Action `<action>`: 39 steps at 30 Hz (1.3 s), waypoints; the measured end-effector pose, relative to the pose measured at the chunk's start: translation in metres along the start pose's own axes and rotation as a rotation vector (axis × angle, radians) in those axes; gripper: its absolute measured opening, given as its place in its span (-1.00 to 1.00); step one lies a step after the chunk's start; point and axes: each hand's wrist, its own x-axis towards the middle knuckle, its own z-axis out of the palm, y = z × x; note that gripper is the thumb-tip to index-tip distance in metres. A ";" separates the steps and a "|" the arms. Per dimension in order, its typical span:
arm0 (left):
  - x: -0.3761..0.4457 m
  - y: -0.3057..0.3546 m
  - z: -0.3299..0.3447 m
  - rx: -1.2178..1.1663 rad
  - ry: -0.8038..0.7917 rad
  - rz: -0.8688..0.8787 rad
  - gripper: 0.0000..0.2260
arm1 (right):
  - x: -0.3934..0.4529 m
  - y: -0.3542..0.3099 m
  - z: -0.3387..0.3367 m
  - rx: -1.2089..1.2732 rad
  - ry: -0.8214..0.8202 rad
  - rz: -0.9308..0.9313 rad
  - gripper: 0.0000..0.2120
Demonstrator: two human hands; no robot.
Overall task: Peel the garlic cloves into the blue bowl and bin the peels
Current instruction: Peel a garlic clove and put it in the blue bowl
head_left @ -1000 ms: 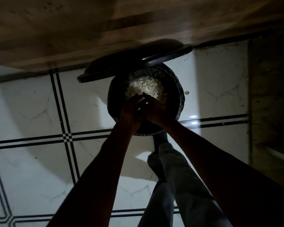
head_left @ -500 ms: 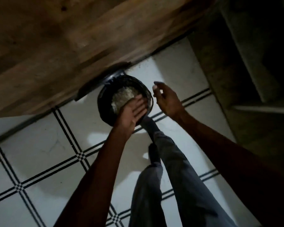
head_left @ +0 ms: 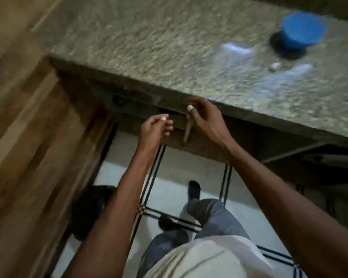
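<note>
Head view, blurred by motion. A speckled grey-green stone counter [head_left: 169, 43] fills the upper part of the frame, its front edge running diagonally from upper left to lower right. The round blue plastic bowl [head_left: 297, 33] is seen standing near the far right corner of the counter; its contents cannot be made out. A small pale piece [head_left: 275, 66], possibly a garlic clove or a scrap of peel, is seen lying on the counter just in front of the bowl. Both hands are raised before the counter's front edge, close together but apart. The left hand [head_left: 155, 129] is shown with fingers loosely curled, nothing visible in it. The right hand [head_left: 204, 120] is shown with thumb and fingers bent; whether anything is grasped cannot be told. A dark round bin [head_left: 90, 209] is partly seen on the white tiled floor [head_left: 169, 177] at lower left, beside a brown wooden panel [head_left: 28, 157].
</note>
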 end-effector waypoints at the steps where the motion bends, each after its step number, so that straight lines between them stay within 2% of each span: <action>1: 0.005 0.012 0.027 0.062 -0.043 0.027 -0.81 | -0.001 0.006 -0.031 0.007 0.058 0.028 -0.67; 5: 0.035 0.041 0.133 0.266 -0.234 0.147 -0.84 | 0.000 0.041 -0.133 0.013 0.269 0.110 -0.67; 9: 0.069 0.049 0.235 0.408 -0.318 0.199 -0.92 | 0.010 0.091 -0.213 0.014 0.398 0.191 -0.70; 14: 0.113 0.046 0.327 0.652 -0.326 0.263 -0.81 | 0.041 0.166 -0.287 -0.066 0.384 0.285 -0.71; 17: 0.143 0.047 0.366 0.841 -0.280 0.256 -0.66 | 0.075 0.201 -0.319 -0.145 0.335 0.316 -0.71; 20: 0.170 0.044 0.382 1.013 -0.221 0.253 -0.53 | 0.123 0.217 -0.340 -0.199 0.257 0.296 -0.70; 24: 0.192 0.040 0.381 1.131 -0.216 0.270 -0.52 | 0.183 0.228 -0.347 -0.377 0.113 0.188 -0.65; 27: 0.199 0.040 0.379 1.110 -0.222 0.289 -0.54 | 0.203 0.238 -0.344 -0.528 0.019 0.136 -0.86; 32: 0.211 0.045 0.379 0.983 -0.240 0.356 -0.53 | 0.192 0.243 -0.344 -0.460 0.083 0.142 -0.91; 36: 0.227 0.053 0.389 0.922 -0.386 0.522 -0.52 | 0.199 0.215 -0.357 -0.253 0.296 0.098 -0.91; 39: 0.238 0.055 0.405 0.898 -0.514 0.579 -0.50 | 0.235 0.193 -0.371 -0.216 0.409 0.065 -0.87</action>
